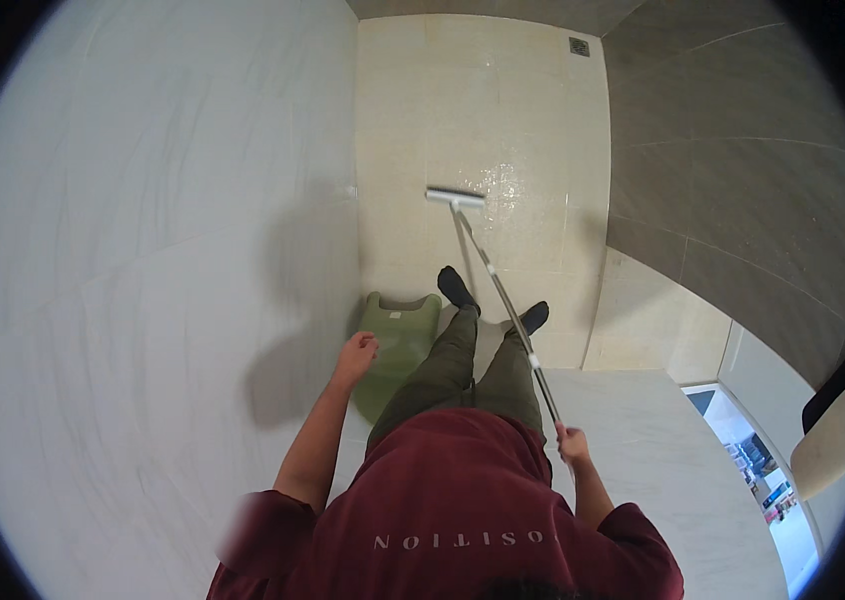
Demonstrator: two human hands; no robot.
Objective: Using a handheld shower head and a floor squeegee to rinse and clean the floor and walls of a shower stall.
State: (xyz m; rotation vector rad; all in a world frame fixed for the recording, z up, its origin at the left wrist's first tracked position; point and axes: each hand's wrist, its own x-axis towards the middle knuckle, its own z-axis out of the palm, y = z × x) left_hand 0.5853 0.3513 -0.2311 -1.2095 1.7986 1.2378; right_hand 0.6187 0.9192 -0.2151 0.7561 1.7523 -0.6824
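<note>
My right hand (572,444) is wrapped around the lower end of a long metal pole (514,315). The pole slants away from me to a wide white floor scrubbing head (455,198) with a dark strip along its far edge, which rests on the beige tiled floor (460,112). A glistening wet patch (505,184) lies beside and beyond the head. To the left, my left hand (357,356) hangs with loosely bent fingers and nothing visible in it. It appears above the edge of a green plastic baby bathtub or similar basin (400,349), though its exact kind is unclear.
My feet in dark socks (456,289) stand on the tile, close to the green basin. A pale marbled wall (167,225) rises at left, a grey-brown tiled wall (760,187) at right. A square floor drain (578,47) sits in the far right corner. A doorway (752,457) opens at lower right.
</note>
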